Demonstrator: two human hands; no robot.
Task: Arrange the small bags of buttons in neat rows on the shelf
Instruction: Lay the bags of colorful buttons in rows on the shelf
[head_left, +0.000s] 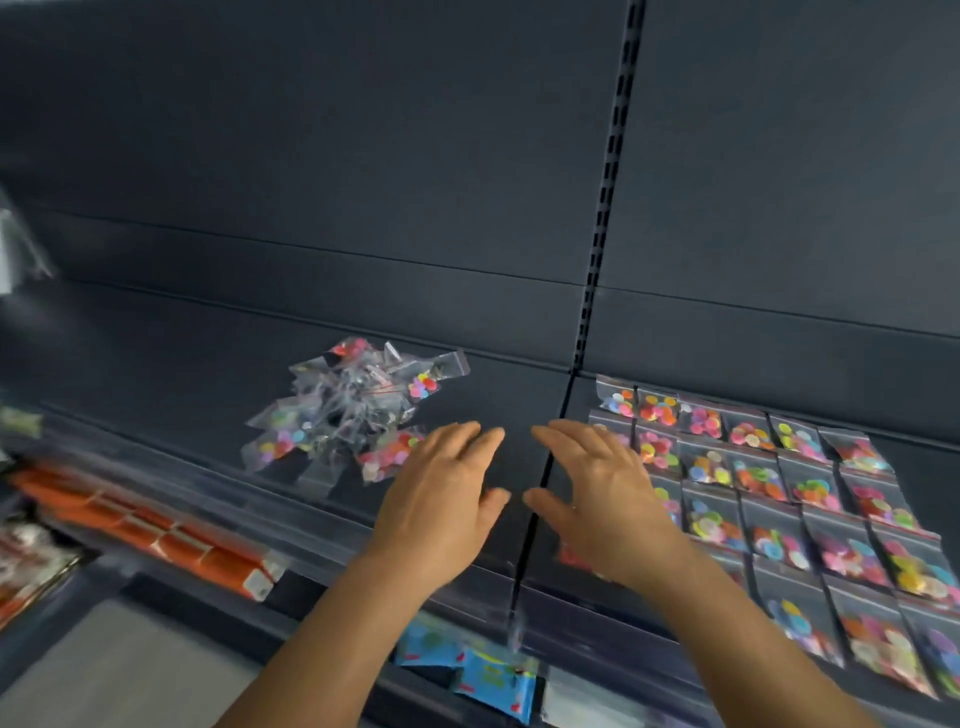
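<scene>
Bags of buttons sit in two groups on the dark shelf (493, 395): a loose pile of clear bags (353, 415) lies left of centre, jumbled and overlapping, and the arranged bags (779, 499) lie flat in tidy rows on the right section, edge to edge, running toward the front lip. A narrow seam (540, 488) in the shelf divides the two sections.

Your left hand (441, 493) hangs palm down over the shelf just right of the pile, fingers straight and spread a little, thumb tucked toward the seam; its fingertips are near the closest bag of the pile, but whether they touch it is unclear. Your right hand (597, 488) mirrors it on the other side of the seam, palm down, fingers relaxed and splayed, covering the left edge of the rows. Neither hand holds anything. Both forearms reach up from the bottom of the view, bare and roughly parallel.

Below the front lip you have orange packets (156, 535) on the left and blue packets (467, 665) near the middle, blurred.
</scene>
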